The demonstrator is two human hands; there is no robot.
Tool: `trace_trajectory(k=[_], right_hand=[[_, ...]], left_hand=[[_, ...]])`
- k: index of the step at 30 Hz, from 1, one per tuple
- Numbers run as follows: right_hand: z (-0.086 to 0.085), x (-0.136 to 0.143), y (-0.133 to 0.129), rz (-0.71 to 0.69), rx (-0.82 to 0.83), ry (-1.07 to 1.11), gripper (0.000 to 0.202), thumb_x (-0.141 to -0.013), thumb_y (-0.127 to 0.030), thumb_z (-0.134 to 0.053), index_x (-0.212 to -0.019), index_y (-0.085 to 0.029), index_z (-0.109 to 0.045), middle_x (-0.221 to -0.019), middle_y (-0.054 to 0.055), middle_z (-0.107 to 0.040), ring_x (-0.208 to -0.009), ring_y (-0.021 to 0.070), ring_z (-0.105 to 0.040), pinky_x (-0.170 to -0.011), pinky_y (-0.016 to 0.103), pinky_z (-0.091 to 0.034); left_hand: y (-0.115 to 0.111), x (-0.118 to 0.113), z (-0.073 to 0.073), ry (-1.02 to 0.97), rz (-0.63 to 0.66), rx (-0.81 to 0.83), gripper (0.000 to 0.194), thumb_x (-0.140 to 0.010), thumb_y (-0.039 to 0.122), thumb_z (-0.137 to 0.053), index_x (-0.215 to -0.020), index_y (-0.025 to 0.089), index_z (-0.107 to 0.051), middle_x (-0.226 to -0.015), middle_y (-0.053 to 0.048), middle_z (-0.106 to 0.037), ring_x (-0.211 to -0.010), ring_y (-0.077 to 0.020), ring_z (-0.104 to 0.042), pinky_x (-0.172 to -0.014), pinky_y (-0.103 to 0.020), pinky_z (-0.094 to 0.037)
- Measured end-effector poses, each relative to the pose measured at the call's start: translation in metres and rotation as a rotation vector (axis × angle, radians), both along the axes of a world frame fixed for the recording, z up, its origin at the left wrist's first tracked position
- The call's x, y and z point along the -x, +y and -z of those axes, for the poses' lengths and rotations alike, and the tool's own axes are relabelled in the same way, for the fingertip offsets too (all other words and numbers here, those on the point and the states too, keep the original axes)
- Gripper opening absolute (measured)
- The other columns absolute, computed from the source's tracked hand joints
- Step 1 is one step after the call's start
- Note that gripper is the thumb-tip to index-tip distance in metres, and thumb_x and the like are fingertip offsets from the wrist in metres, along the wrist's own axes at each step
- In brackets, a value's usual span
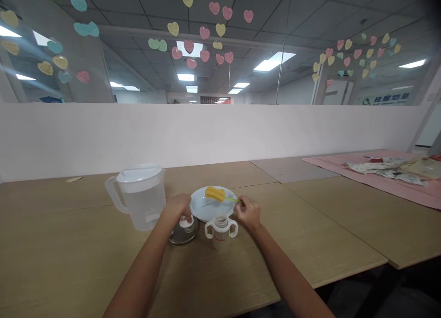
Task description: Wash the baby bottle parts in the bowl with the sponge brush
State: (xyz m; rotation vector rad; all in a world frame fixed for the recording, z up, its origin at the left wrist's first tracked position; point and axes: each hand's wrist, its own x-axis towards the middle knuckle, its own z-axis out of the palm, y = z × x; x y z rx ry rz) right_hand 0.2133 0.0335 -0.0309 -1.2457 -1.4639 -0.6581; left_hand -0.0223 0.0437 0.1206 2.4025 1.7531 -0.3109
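Observation:
A small two-handled baby bottle [221,233] stands open on the wooden table, between my hands. My left hand [177,209] rests on a white cap [186,222] that sits on a round glass lid or dish [183,234]. My right hand [248,211] pinches the green handle of a yellow sponge brush [215,193], whose sponge head lies on a white plate [211,206] just behind the bottle.
A clear lidded water pitcher [140,196] stands left of the plate. A pink cloth [386,180] with packets lies at the far right. A white partition wall [206,130] runs behind the table; the table's front edge [344,272] drops off at right.

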Motion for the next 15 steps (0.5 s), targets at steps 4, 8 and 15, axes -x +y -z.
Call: trace_trajectory(k=[4,8,15], right_hand=[[0.000,-0.001,0.000,0.006,-0.002,0.003,0.014,-0.074,-0.023,-0.044,-0.072,-0.018,-0.057,-0.059,0.001,-0.057,-0.054,0.0138,-0.050,-0.055,0.025,-0.034],[0.000,-0.001,0.000,0.001,0.001,0.009,0.014,-0.074,-0.023,-0.044,-0.072,-0.018,-0.056,-0.059,0.001,-0.057,-0.055,0.0139,-0.050,-0.056,0.025,-0.035],[0.001,-0.001,0.001,0.020,-0.007,0.009,0.013,-0.074,-0.022,-0.044,-0.072,-0.018,-0.057,-0.059,0.001,-0.056,-0.055,0.0139,-0.050,-0.055,0.025,-0.034]], left_hand=[[0.000,-0.006,0.010,0.033,-0.034,0.042,0.017,-0.056,0.024,-0.072,-0.049,0.013,-0.060,-0.074,-0.014,-0.072,-0.070,-0.0259,-0.068,-0.066,-0.031,-0.052],[0.003,-0.008,0.019,0.042,-0.035,0.039,0.017,-0.056,0.025,-0.070,-0.048,0.013,-0.060,-0.077,-0.014,-0.072,-0.074,-0.0266,-0.067,-0.069,-0.032,-0.052],[0.011,-0.002,0.024,-0.002,-0.008,0.009,0.007,-0.054,0.018,-0.069,-0.051,0.013,-0.064,-0.064,-0.012,-0.070,-0.064,-0.0242,-0.066,-0.060,-0.028,-0.051]])
